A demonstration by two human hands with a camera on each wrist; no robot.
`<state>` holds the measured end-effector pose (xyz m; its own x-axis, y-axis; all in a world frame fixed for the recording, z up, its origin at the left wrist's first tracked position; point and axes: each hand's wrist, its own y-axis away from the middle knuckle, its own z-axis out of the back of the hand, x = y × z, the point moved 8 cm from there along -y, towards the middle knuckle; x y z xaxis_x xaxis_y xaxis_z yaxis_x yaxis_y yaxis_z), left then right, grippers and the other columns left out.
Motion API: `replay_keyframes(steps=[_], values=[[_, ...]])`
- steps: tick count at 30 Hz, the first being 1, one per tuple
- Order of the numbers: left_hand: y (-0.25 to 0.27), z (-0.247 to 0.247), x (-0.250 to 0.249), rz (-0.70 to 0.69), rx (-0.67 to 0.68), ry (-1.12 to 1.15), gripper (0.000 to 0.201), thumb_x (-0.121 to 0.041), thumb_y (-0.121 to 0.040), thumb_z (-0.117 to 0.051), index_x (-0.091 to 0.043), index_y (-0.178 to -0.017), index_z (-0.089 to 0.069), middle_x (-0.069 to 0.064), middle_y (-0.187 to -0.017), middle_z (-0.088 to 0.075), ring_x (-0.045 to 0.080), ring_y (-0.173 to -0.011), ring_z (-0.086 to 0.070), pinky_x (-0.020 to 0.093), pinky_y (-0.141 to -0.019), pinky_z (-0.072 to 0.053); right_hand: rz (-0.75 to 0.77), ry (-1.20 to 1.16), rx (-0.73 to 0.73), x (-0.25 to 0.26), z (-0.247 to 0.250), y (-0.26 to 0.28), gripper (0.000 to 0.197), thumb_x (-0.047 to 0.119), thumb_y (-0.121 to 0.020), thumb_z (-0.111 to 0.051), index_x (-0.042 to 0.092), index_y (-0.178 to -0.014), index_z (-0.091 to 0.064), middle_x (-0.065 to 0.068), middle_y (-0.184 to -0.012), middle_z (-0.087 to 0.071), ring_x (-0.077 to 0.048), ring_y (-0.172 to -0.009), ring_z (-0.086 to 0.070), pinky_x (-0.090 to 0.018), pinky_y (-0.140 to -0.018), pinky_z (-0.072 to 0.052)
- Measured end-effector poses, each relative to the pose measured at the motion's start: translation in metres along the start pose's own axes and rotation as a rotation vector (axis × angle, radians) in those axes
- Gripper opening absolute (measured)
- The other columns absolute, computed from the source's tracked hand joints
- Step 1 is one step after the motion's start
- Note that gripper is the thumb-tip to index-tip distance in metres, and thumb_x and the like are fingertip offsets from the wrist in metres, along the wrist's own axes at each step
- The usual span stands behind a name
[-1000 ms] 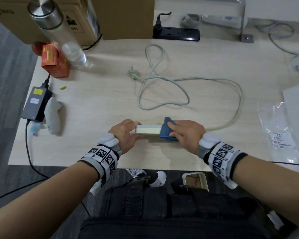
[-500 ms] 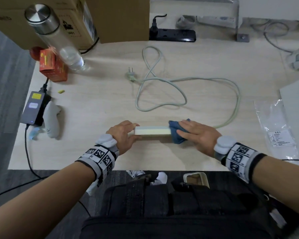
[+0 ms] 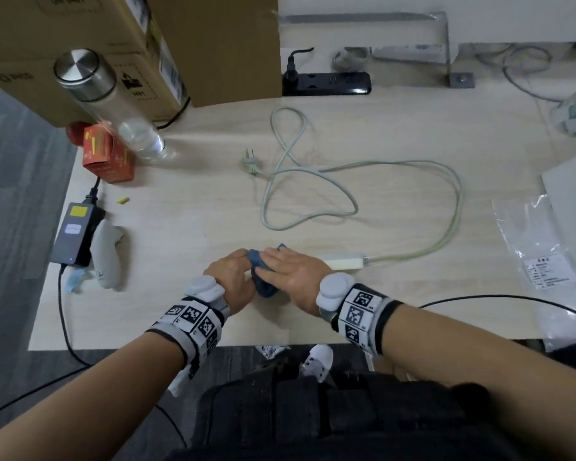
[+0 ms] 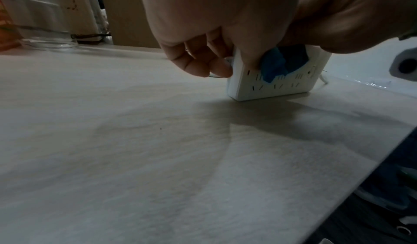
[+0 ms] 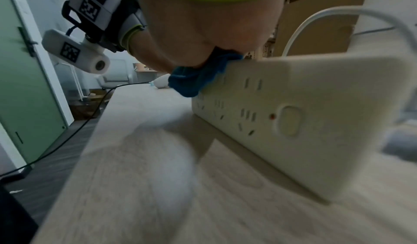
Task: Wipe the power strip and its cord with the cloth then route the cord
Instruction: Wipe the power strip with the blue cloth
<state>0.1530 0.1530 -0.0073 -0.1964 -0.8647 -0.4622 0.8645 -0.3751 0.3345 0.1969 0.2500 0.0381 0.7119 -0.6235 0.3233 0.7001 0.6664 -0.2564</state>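
The white power strip (image 3: 343,261) stands on its long edge near the table's front, its socket face (image 5: 315,114) turned toward me. My left hand (image 3: 230,271) grips its left end, fingers (image 4: 203,64) curled round the far side. My right hand (image 3: 293,271) holds the blue cloth (image 3: 263,284) folded over the strip's top, right beside the left hand. The cloth (image 4: 277,64) hangs partly over the sockets. The pale cord (image 3: 446,207) leaves the strip's right end, loops across the table and ends at the plug (image 3: 251,163).
At the back are cardboard boxes (image 3: 213,44) and a black power strip (image 3: 326,83). A glass bottle (image 3: 113,111), an orange box (image 3: 107,158), a power adapter (image 3: 75,234) and a white controller (image 3: 108,257) lie on the left. A plastic bag (image 3: 539,247) lies on the right.
My right hand has slid the cloth along the strip, first a little right, then left to the end by my left hand. The strip's right end now shows.
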Motion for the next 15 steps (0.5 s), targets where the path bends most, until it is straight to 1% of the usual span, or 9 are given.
replay_keyframes(steps=[2, 3, 5, 7, 9, 10, 11, 13, 15], values=[[-0.002, 0.002, -0.001, -0.020, 0.000, -0.001, 0.023, -0.028, -0.086, -0.063, -0.026, -0.109, -0.065, -0.010, -0.104, -0.061, 0.022, -0.085, -0.062, 0.026, -0.069, -0.042, 0.060, -0.011, 0.001, -0.007, 0.012, 0.012, 0.043, -0.016, -0.055, -0.077, -0.007, -0.096, -0.070, -0.030, -0.102, -0.067, -0.045, -0.091, -0.067, -0.053, -0.071, -0.057], [-0.003, 0.002, -0.001, -0.025, 0.001, -0.003, 0.025, -0.033, -0.086, -0.064, -0.029, -0.111, -0.064, -0.011, -0.103, -0.060, 0.019, -0.083, -0.060, 0.025, -0.069, -0.039, 0.047, 0.001, 0.023, -0.014, 0.017, 0.020, 0.049, -0.016, -0.049, -0.083, -0.005, -0.096, -0.071, -0.029, -0.102, -0.068, -0.044, -0.090, -0.068, -0.052, -0.070, -0.057], [-0.008, 0.002, -0.003, -0.021, 0.023, 0.004, 0.025, -0.041, -0.086, -0.064, -0.030, -0.109, -0.064, -0.010, -0.097, -0.059, 0.015, -0.076, -0.054, 0.026, -0.069, -0.037, -0.058, 0.005, 0.079, -0.037, 0.019, 0.040, 0.061, -0.018, -0.044, -0.084, -0.002, -0.102, -0.072, -0.025, -0.108, -0.068, -0.043, -0.095, -0.067, -0.053, -0.072, -0.055], [-0.013, -0.002, -0.006, -0.005, 0.106, 0.046, 0.020, -0.040, -0.087, -0.063, -0.026, -0.101, -0.067, -0.008, -0.092, -0.062, 0.014, -0.073, -0.054, 0.026, -0.068, -0.037, -0.205, -0.005, 0.087, -0.062, 0.022, 0.066, 0.071, -0.020, -0.041, -0.080, 0.002, -0.107, -0.071, -0.021, -0.113, -0.068, -0.039, -0.097, -0.068, -0.049, -0.073, -0.055], [-0.018, -0.008, -0.006, 0.027, 0.209, 0.119, 0.016, -0.037, -0.090, -0.059, -0.025, -0.098, -0.067, -0.007, -0.090, -0.065, 0.015, -0.080, -0.060, 0.027, -0.069, -0.040, -0.323, -0.044, 0.042, -0.078, 0.035, 0.084, 0.064, -0.017, -0.050, -0.073, 0.006, -0.110, -0.071, -0.016, -0.113, -0.069, -0.034, -0.095, -0.069, -0.031, -0.080, -0.054], [-0.020, -0.011, -0.005, 0.049, 0.256, 0.138, 0.021, -0.036, -0.092, -0.055, -0.025, -0.106, -0.066, -0.006, -0.093, -0.067, 0.017, -0.085, -0.062, 0.029, -0.073, -0.044, -0.390, -0.070, 0.011, -0.084, 0.041, 0.090, 0.055, -0.011, -0.059, -0.067, 0.008, -0.111, -0.071, -0.013, -0.112, -0.070, -0.031, -0.093, -0.070, -0.023, -0.086, -0.047], [-0.023, -0.013, -0.002, 0.085, 0.290, 0.155, 0.027, -0.036, -0.094, -0.052, -0.025, -0.117, -0.063, -0.004, -0.098, -0.068, 0.017, -0.090, -0.063, 0.030, -0.078, -0.047, -0.475, -0.089, -0.011, -0.090, 0.049, 0.093, 0.047, -0.006, -0.069, -0.060, 0.009, -0.112, -0.070, -0.010, -0.111, -0.071, -0.028, -0.094, -0.070, -0.018, -0.088, -0.041], [-0.026, -0.014, 0.003, 0.156, 0.311, 0.163, 0.035, -0.036, -0.095, -0.049, -0.027, -0.129, -0.054, -0.002, -0.106, -0.068, 0.018, -0.093, -0.062, 0.032, -0.084, -0.048, -0.646, -0.112, -0.050, -0.102, 0.053, 0.102, 0.040, -0.006, -0.082, -0.053, 0.010, -0.115, -0.069, -0.008, -0.114, -0.070, -0.023, -0.101, -0.067, -0.018, -0.093, -0.041], [-0.027, -0.012, -0.001, 0.159, 0.297, 0.038, 0.039, -0.043, -0.094, -0.049, -0.027, -0.130, -0.051, -0.001, -0.109, -0.066, 0.020, -0.093, -0.061, 0.031, -0.080, -0.045, -0.694, -0.165, -0.146, -0.107, 0.055, 0.107, 0.038, -0.016, -0.077, -0.059, 0.004, -0.107, -0.072, -0.013, -0.106, -0.072, -0.022, -0.095, -0.067, -0.013, -0.092, -0.040]])
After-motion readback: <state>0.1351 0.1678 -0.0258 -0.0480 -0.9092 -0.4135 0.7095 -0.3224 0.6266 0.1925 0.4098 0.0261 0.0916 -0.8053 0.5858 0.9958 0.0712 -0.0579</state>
